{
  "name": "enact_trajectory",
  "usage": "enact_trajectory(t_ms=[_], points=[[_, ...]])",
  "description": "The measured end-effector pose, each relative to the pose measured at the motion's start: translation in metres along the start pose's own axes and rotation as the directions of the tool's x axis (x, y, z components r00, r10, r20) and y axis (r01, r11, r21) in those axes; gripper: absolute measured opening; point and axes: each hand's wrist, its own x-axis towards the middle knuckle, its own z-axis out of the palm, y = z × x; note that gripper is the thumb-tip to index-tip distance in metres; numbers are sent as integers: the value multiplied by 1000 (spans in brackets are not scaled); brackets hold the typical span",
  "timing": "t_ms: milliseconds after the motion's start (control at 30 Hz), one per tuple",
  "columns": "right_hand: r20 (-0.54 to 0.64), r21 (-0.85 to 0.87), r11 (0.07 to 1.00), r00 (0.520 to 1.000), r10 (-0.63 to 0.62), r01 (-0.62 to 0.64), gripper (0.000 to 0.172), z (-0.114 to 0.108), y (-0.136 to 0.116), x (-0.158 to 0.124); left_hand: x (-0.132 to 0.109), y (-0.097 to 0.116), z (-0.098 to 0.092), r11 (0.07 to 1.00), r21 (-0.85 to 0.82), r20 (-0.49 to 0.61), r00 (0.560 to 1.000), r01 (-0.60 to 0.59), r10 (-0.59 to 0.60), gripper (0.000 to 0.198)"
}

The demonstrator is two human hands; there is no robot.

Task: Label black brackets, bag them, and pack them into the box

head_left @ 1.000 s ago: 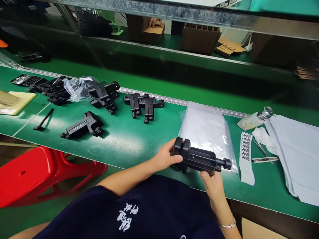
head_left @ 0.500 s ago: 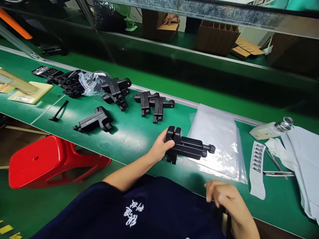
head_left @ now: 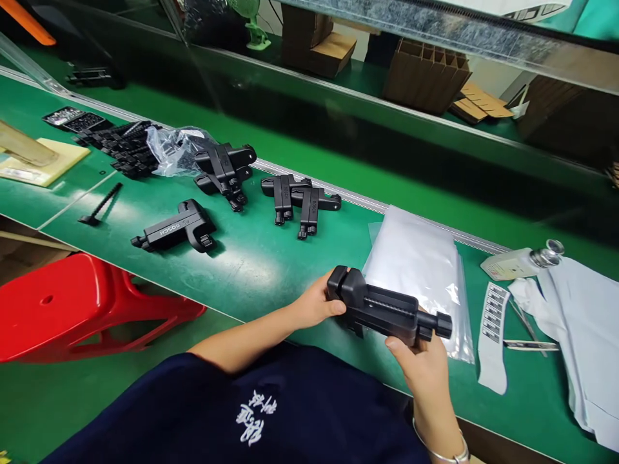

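A black plastic clamp mount (head_left: 387, 309) with a threaded screw along its slot is held level above the front of the bench. My left hand (head_left: 319, 304) grips its jaw end, the thumb on the near side and the other fingers hidden behind. At the knob end, my right hand (head_left: 425, 361) holds the body from below, its thumb along the near side. Beneath and behind the mount lies a stack of clear plastic bags (head_left: 411, 251). To the left rests another black mount marked BOSCH (head_left: 176, 227), with two more mounts (head_left: 309, 206) farther back.
Toward the left lie piled mounts (head_left: 225, 171), a clear bag (head_left: 176, 149), black parts (head_left: 128, 148) and a loose screw (head_left: 102, 205). On the right are a label strip (head_left: 493, 335), tweezers (head_left: 532, 345), a pump bottle (head_left: 522, 261) and white sheets (head_left: 585, 328). A red stool (head_left: 53, 309) stands at front left.
My right hand has come up from the bench edge and taken hold of the mount's knob end. The mount has moved right and nearer to me. A co-worker's hand at the back has left view.
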Motion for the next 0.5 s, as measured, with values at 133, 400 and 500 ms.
enact_trajectory(t_ms=[133,400,500], points=[[63,177,984,998,-4,-7,65,1,24,8,0,10,2,989,145,-10,1000,24,-23,75],[69,301,953,997,22,-42,79,-4,45,5,7,25,11,952,305,97,995,-7,-23,67],[28,183,983,1000,-4,-1,75,-7,26,1,7,19,5,971,234,103,992,45,-71,70]])
